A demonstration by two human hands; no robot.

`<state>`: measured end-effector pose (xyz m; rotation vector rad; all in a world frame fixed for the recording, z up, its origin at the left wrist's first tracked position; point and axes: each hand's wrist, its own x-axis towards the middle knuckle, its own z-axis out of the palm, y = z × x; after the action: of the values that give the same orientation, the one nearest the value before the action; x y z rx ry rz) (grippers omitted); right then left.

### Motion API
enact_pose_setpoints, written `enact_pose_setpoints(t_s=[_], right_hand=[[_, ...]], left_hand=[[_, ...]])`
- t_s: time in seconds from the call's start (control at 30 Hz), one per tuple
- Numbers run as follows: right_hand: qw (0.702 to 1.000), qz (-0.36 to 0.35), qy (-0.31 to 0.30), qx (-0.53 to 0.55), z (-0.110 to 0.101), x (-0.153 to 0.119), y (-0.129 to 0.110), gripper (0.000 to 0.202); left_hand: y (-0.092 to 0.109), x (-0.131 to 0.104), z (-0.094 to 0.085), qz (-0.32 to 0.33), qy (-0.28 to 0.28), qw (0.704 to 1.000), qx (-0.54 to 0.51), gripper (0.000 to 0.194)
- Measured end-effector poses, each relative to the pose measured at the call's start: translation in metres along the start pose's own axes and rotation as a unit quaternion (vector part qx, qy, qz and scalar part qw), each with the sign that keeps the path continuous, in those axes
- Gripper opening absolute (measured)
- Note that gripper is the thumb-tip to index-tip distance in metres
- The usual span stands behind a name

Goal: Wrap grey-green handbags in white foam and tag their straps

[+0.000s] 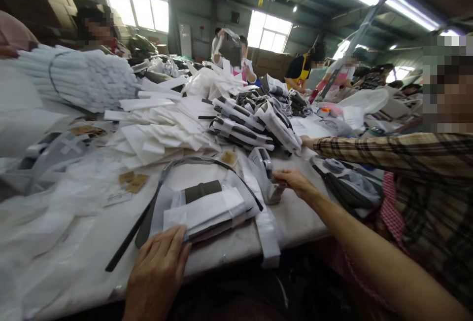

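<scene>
My left hand (158,262) lies with fingers stretched over the lower left edge of a folded dark olive bag (203,190). White foam strips (210,210) lie across the bag, and clear tape shows on them. A dark strap (207,160) loops around behind it, with a loose end (127,242) reaching toward the table's front. My right hand (293,183) is pinched at the edge of a grey tape dispenser (264,160), apparently on the end of its tape. The tape between the fingertips is too small to see clearly.
Loose white foam pieces (158,133) and stacked wrapped bags (244,124) fill the back of the table (236,244). Clear plastic sheets (48,222) spread over the left. A co-worker's plaid sleeve (369,153) reaches in from the right, near another dark bag (351,188).
</scene>
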<state>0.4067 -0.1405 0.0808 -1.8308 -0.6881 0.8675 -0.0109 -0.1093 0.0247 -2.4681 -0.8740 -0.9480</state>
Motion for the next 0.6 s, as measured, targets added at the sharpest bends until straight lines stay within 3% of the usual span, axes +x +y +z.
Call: enact_pose_setpoints(t_s=[0.1,0.23,0.37,0.47,0.6], right_hand=[[0.998,-0.028,0.023,0.043,0.001,-0.006,-0.011,0.031],[0.991,-0.071,0.07,0.087,-0.005,-0.032,-0.012,0.028],[0.991,-0.035,0.078,0.106,0.001,-0.06,0.013,0.027],[0.992,0.015,0.096,0.084,0.01,-0.064,0.036,0.028],[0.996,0.032,0.082,0.011,0.001,-0.07,0.052,0.023]], left_hand=[[0.0,-0.002,0.002,-0.008,0.002,1.0,0.0,0.026],[0.001,-0.003,0.003,-0.012,0.002,1.0,-0.005,0.025],[0.001,-0.003,0.003,-0.013,0.003,1.0,-0.017,0.026],[0.0,-0.003,0.003,-0.014,-0.004,1.0,-0.028,0.026],[0.004,-0.003,0.001,-0.04,-0.017,0.998,-0.037,0.025]])
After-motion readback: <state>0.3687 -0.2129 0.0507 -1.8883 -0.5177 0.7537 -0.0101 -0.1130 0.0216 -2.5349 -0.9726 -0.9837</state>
